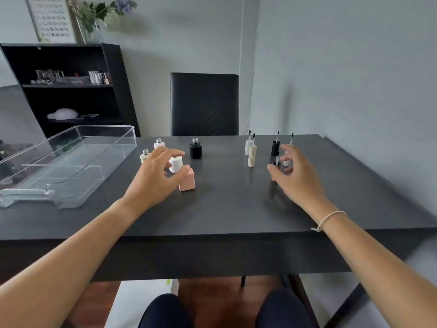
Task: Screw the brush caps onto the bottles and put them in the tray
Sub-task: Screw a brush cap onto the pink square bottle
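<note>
Your left hand (156, 176) — fingers apart, white bottle (176, 164) upright between them | right hand (295, 171) — fingers spread round brush cap (277, 163), empty.

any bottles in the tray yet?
No: the clear tray holds no bottles; the black bottle and pink bottle stand uncapped on the table.

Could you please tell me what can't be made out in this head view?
- Whether the left hand touches the white bottle: its fingers cover it.
- The cap at the right hand: the palm hides most.
- Items on the shelf: too small, blurred.
</note>
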A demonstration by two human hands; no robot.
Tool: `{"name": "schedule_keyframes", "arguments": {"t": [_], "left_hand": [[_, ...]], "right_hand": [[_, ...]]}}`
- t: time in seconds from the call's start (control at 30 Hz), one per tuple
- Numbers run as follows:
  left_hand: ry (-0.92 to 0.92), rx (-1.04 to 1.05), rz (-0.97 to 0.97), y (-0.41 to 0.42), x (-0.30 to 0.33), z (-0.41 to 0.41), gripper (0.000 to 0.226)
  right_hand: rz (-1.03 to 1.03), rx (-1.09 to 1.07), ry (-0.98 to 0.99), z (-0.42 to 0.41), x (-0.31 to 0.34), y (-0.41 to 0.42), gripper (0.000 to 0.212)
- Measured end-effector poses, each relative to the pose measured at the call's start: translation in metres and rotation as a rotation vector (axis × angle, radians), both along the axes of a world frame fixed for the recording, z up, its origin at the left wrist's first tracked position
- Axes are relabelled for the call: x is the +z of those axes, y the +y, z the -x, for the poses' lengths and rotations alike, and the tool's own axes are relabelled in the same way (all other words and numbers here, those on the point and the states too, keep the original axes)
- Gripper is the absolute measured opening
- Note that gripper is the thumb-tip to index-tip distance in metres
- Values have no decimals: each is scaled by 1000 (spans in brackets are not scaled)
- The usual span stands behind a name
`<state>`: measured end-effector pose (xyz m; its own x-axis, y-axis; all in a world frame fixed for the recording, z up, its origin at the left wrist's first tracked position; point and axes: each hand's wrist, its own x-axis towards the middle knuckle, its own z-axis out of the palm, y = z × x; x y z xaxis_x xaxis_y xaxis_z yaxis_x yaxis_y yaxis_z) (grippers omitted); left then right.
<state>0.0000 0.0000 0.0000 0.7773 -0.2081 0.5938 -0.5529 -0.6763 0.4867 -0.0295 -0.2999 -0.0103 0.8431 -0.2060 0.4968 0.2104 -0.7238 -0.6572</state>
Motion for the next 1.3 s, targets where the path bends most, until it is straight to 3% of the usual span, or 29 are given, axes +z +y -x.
{"name": "schedule_keyframes", "arguments": {"t": [0.27, 0.53, 0.9, 0.97, 1.03, 1.3], "left_hand": [[90, 6, -25, 0, -9, 2, 39], [106, 36, -50, 2, -12, 0, 29], [92, -127, 32, -27, -9, 2, 25], [95, -182, 92, -38, -3, 0, 21], [8, -128, 204, -37, 24, -58, 17], [-25, -180, 338, -57, 30, -56, 33]], "right_hand": [[6, -19, 48, -2, -3, -1, 40], [43, -14, 71, -6, -3, 1, 23], [34, 216, -14, -12, 6, 40, 14], [38, 271, -22, -16, 15, 50, 13], [47, 359, -107, -89, 42, 72, 13], [-138, 450, -267, -82, 46, 86, 16]]}}
